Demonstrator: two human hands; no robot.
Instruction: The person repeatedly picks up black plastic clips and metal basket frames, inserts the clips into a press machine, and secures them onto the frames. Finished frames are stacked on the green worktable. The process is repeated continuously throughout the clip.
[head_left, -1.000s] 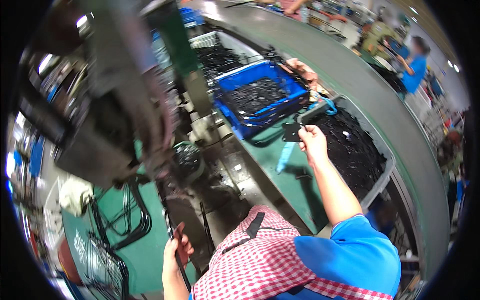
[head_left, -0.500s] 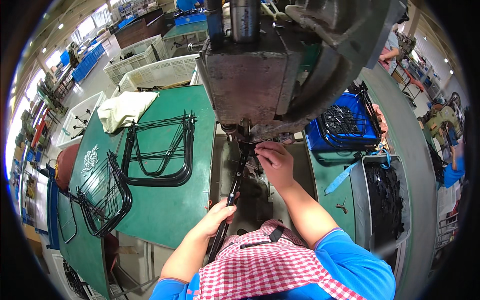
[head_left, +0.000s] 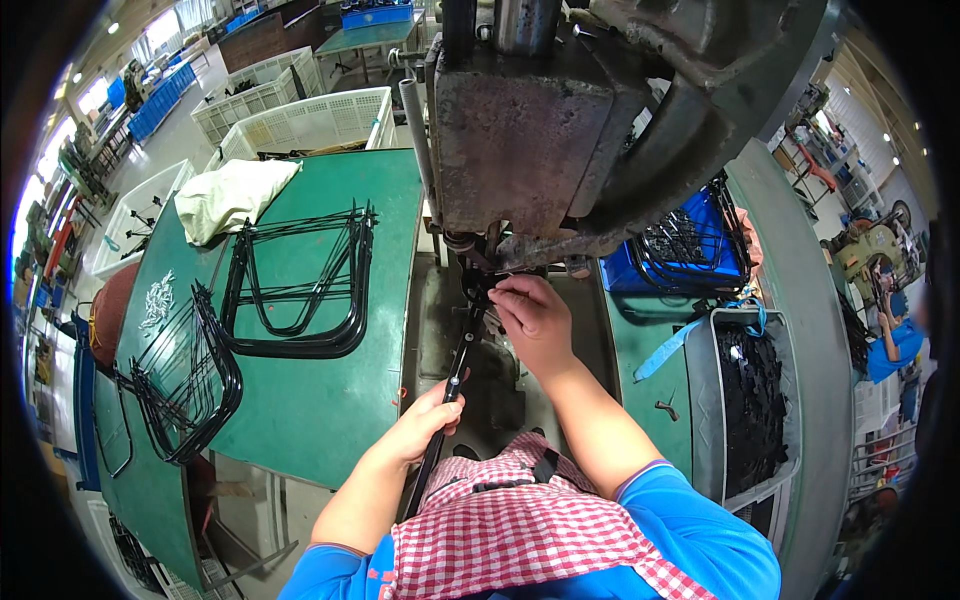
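My left hand point(head_left: 428, 422) is closed around a black metal tube point(head_left: 458, 372) with small shiny studs along it. The tube slopes from beside my apron up to the dark heavy press point(head_left: 525, 150). At the tube's far end, just below the press head, my right hand point(head_left: 537, 322) has its thumb and fingertips pinched together. Whatever those fingers hold, if anything, is too small and shadowed to make out. The tube's far tip is lost among the dark press parts.
To the left, bent black frames point(head_left: 340, 335), small silvery parts point(head_left: 158, 303) and a pale cloth point(head_left: 228, 198) lie on a green table point(head_left: 300, 415). At right stand a blue bin point(head_left: 628, 268) and a grey bin point(head_left: 708, 440) of black pieces. A co-worker point(head_left: 900, 345) is at far right.
The whole view has shifted slightly, with the tables and bins now a little further left and up. Both hands keep their places on and by the tube.
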